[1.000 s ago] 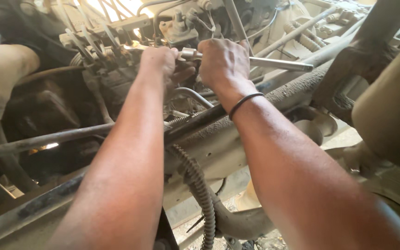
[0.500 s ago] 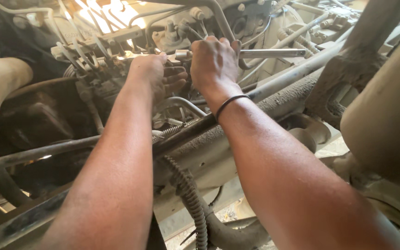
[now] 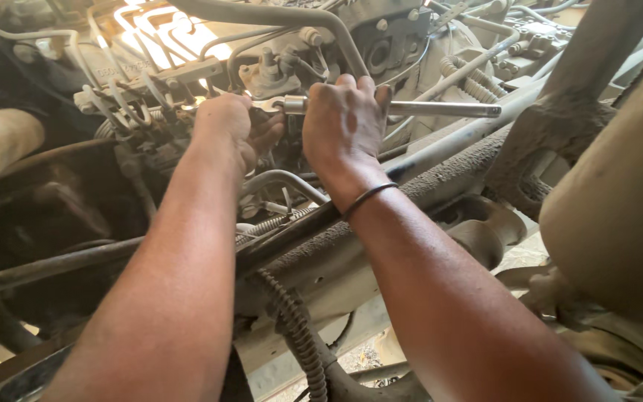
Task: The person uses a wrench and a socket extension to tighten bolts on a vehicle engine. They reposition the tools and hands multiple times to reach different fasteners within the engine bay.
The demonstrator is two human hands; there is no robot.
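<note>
Right hand [image 3: 344, 130] clamped round long silver steel ratchet handle [image 3: 440, 109], swung slightly upward from a second ago; left hand [image 3: 234, 126] fingers curled steadying its head at the grimy engine's metal fuel lines [image 3: 132, 89]; turning apparently under way.

Your right hand [image 3: 344, 126] grips the long metal wrench [image 3: 440, 109] mid-handle, your left hand [image 3: 232, 130] cups its head, seemingly on a fitting, beneath the curved metal pipes [image 3: 132, 85].
</note>
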